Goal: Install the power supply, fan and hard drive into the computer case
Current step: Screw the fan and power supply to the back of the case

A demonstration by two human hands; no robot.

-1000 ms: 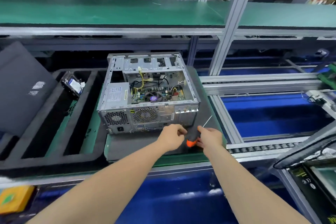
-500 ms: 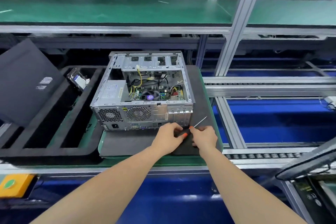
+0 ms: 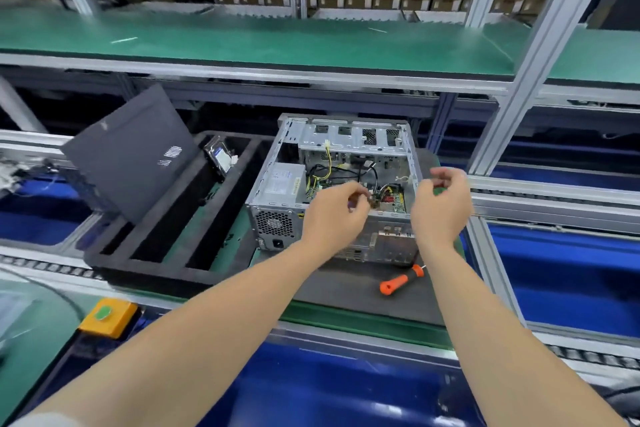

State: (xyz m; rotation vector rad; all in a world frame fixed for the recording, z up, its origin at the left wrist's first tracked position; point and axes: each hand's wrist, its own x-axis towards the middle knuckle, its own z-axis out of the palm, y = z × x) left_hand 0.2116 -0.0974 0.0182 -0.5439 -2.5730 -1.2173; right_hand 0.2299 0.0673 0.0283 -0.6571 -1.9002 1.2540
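Observation:
The open silver computer case (image 3: 346,135) lies on a dark mat, rear panel toward me. The power supply (image 3: 282,184) sits in its left rear corner. Cables and the motherboard fill the middle. My left hand (image 3: 334,215) hovers over the case's rear edge with fingers curled; whether it pinches something small is blurred. My right hand (image 3: 441,204) is raised over the case's right side, fingers loosely curled, holding nothing I can see. The hard drive (image 3: 220,158) lies in the black foam tray on the left. An orange-handled screwdriver (image 3: 401,281) lies on the mat in front of the case.
The black foam tray (image 3: 152,267) with long slots sits left of the case, and a dark side panel (image 3: 131,156) leans at its far end. A yellow box with a green button (image 3: 107,317) is near left. Aluminium frame posts (image 3: 519,80) and a green shelf stand behind.
Both hands let go of the screwdriver, which now lies on the mat, and rose over the case. The view shifted so the case sits further right.

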